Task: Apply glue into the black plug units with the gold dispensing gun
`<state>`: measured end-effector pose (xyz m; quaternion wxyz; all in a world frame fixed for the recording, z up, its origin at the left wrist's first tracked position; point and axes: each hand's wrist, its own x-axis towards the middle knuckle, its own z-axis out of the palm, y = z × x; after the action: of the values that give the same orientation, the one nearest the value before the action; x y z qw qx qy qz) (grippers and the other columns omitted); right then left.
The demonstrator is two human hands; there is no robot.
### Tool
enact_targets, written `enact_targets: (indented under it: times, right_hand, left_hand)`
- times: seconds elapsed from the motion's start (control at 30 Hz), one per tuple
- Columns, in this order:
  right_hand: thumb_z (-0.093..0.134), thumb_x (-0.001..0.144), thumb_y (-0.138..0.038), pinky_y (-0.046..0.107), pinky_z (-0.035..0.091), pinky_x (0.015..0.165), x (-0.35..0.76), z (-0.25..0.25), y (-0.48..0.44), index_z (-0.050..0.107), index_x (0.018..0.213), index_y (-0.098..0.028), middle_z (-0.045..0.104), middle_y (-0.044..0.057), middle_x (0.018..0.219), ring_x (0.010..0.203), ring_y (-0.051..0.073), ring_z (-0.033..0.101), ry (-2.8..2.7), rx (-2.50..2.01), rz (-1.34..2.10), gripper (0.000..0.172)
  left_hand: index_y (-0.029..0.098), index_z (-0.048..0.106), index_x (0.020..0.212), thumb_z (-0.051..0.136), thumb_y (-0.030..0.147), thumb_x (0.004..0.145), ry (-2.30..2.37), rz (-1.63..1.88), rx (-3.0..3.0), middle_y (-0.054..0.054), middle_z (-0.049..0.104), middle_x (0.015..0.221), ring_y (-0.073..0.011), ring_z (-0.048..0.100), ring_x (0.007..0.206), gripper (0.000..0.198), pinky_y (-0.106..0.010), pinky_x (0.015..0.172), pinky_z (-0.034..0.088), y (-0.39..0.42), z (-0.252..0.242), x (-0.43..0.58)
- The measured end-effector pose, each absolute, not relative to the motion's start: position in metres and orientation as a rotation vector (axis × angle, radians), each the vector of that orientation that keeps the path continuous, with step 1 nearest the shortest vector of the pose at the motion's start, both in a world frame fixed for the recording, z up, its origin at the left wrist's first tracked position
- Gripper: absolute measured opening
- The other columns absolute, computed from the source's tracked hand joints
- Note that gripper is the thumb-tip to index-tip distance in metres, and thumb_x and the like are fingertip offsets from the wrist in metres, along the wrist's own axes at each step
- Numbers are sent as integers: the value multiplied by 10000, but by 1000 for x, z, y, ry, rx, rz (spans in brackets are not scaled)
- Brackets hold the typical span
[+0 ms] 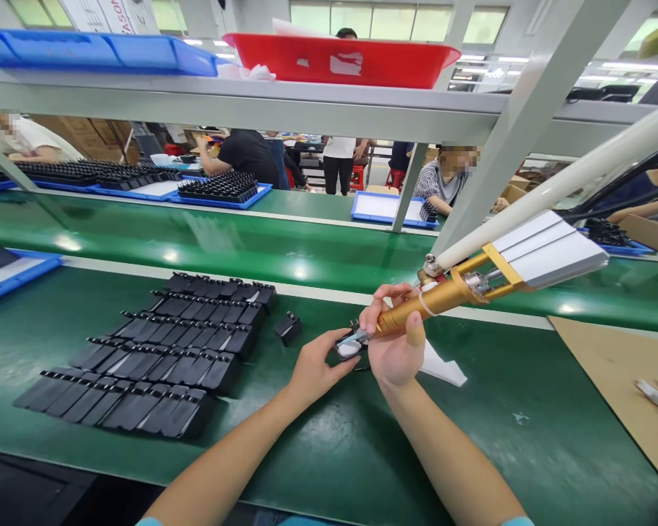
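Note:
My left hand [315, 369] is closed on a small black plug adapter [340, 352], pinching it between thumb and fingers just above the green table. White material shows inside or on its face. My right hand [398, 347] wraps round a gold-coloured cylindrical hand tool [436, 298]. The tool slants down to the left, and its front end is at the adapter, partly hidden by my fingers. A white fan-shaped piece [545, 248] spreads from its rear. A loose black adapter [288, 329] with prongs up stands left of my hands.
Several rows of black adapters [159, 343] fill the table's left side. A white scrap [441, 365] lies beside my right wrist, with brown cardboard [608, 380] further right. A shelf [252, 102] carries a red tray [340, 62] and a blue tray [93, 52]. People sit beyond.

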<state>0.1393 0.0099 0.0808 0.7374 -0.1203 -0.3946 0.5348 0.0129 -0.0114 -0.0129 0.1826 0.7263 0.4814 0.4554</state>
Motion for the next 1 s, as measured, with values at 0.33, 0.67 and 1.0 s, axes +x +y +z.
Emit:
enact_targets:
  times: [0.33, 0.67, 1.0]
  right_hand:
    - [521, 817, -500, 270, 424, 504, 142, 80, 17, 536, 1016, -276, 544, -15, 895, 483, 59, 454, -898, -347, 1115, 300]
    - [521, 829, -481, 270, 417, 502, 145, 78, 23, 509, 1078, -294, 549, -20, 904, 481, 59, 473, -871, -338, 1074, 312]
    - [523, 829, -466, 270, 426, 501, 146, 77, 27, 500, 1080, -301, 554, -22, 898, 491, 63, 478, -884, -349, 1051, 301]
  left_hand:
    - [191, 617, 1122, 670, 349, 790, 1478, 1154, 1942, -52, 728, 1028, -200, 678, 863, 371, -311, 799, 529, -4, -5, 1]
    - [212, 643, 1079, 685, 357, 766, 1355, 635, 1878, -24, 731, 982, -212, 681, 843, 348, -327, 784, 532, 13, -10, -28]
    - [187, 604, 1163, 552, 285, 875, 1026, 930, 1641, -74, 721, 1102, -192, 679, 996, 309, -381, 954, 501, 33, -41, -8]
